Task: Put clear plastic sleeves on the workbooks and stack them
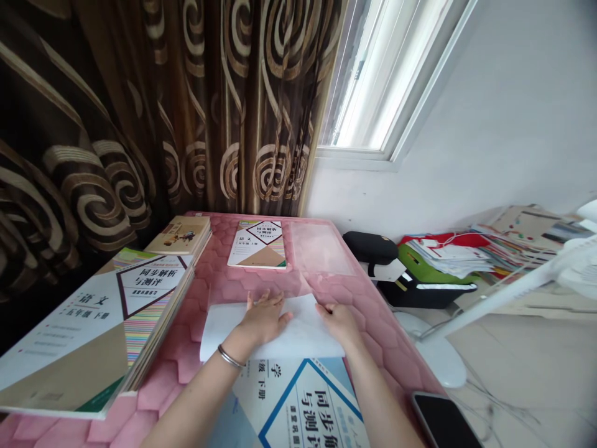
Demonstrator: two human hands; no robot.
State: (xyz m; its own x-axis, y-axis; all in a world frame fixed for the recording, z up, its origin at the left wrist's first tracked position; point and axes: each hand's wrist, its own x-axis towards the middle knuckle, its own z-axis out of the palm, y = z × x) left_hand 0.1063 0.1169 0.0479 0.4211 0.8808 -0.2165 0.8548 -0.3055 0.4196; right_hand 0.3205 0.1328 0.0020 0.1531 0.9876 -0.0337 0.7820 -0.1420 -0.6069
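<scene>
Tabletop [196,289] — pink, paper [304,317] atop | curtain [209,124], window [368,74] beyond | fan [494,295], probably

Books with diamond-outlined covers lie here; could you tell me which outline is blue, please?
The pale-blue book at bottom middle, bordering the white paper. The large left book and small far book have dark outlines.

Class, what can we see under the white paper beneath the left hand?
The blue book shows along the near edge of the paper, and pink cloth to the paper's left. What lies beneath is covered; whether the book continues there cannot be told.
</scene>
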